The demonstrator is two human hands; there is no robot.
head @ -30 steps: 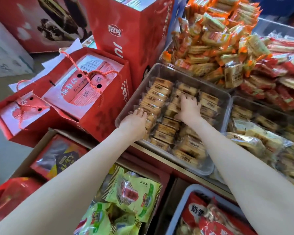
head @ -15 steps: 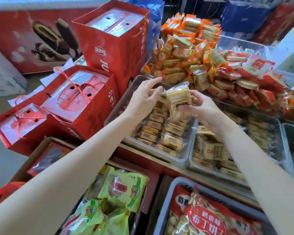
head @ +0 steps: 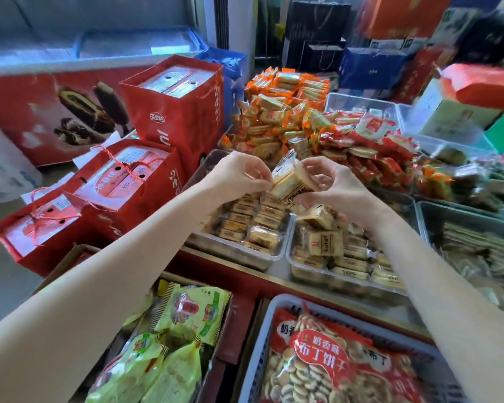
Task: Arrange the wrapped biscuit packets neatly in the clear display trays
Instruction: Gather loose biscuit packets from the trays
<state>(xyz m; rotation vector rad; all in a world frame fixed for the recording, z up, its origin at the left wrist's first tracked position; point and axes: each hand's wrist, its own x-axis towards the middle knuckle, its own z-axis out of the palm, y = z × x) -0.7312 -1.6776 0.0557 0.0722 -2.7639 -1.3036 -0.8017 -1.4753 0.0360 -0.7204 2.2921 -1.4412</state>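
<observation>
While both hands are raised above the trays, one wrapped biscuit packet [head: 291, 178] is held between them, tilted, clear of the stock below. Left hand [head: 239, 175]: fingers curled, fingertips pinching the packet's left wrapper edge. Right hand [head: 329, 184]: fingers curled round the packet's right side, thumb underneath.

Directly below the packet lies the left clear tray [head: 239, 251], filled with rows of packets lying flat and aligned. Just beside it on the right, the right clear tray [head: 332, 282] holds packets piled loosely at mixed angles. Both trays sit at the near edge of the worktop [head: 277, 273], with a narrow bare strip between them.

Far of the trays stand an orange packet heap [head: 282, 112] and, to its right, a red packet heap [head: 373, 152]. Red gift bags [head: 134, 184] border the left tray on its left. Near of the worktop edge, a blue basket [head: 271, 309] holds a large red biscuit bag [head: 326, 362]; green snack bags [head: 186, 315] lie to its left.
</observation>
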